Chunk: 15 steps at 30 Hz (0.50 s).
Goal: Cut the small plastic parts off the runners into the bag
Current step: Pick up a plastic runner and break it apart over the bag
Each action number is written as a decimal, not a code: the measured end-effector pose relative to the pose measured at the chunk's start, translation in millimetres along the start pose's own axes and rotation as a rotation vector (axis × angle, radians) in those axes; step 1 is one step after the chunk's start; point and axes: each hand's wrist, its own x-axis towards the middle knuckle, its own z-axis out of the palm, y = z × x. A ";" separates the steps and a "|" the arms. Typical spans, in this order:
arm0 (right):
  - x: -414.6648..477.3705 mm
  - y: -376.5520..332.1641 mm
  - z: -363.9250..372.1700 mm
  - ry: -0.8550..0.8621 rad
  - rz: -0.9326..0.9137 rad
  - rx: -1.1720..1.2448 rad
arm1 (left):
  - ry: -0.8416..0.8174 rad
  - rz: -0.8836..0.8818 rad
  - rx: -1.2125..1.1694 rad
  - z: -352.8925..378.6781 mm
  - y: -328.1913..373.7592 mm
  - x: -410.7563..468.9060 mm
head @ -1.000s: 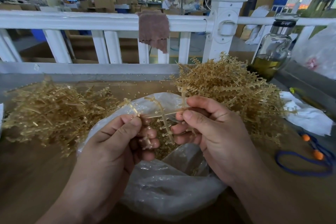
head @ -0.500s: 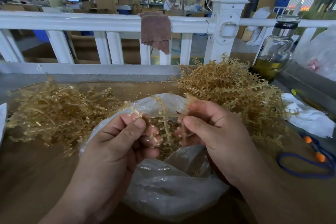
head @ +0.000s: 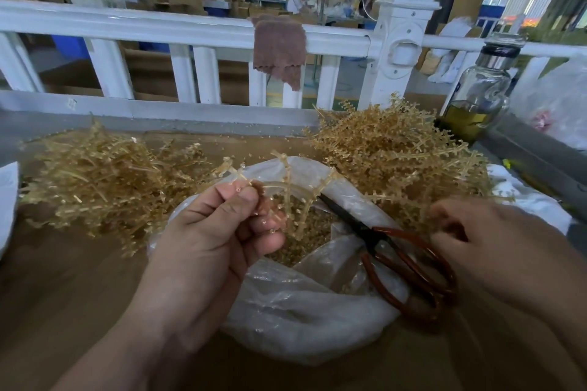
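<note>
My left hand [head: 203, 251] pinches a translucent amber runner [head: 287, 187] between thumb and fingers, and its branches hang over the open clear plastic bag [head: 301, 320]. Cut small parts [head: 295, 251] lie heaped inside the bag. Scissors [head: 409, 260] with red-brown handles rest on the bag's right edge, blade tip pointing toward the runner. My right hand [head: 495, 241] is blurred, to the right of the scissors' handles and in front of the right pile. It holds nothing that I can see and touches neither the scissors nor the runner.
Two tangled heaps of runners flank the bag: a left pile [head: 104, 178] and a right pile [head: 397, 149]. A glass bottle [head: 479, 95] stands at the back right beside a white railing [head: 158, 25] with a brown cloth [head: 279, 47] draped over it. White crumpled paper [head: 524, 200] lies at right.
My right hand let go of the runner and moved off to the right, uncovering the scissors on the bag. My left hand still holds the runner, now a little higher.
</note>
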 end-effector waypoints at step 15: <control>-18.9 9.8 35.3 -0.038 -0.124 -0.128 | 0.051 0.092 0.011 -2.4 1.1 6.2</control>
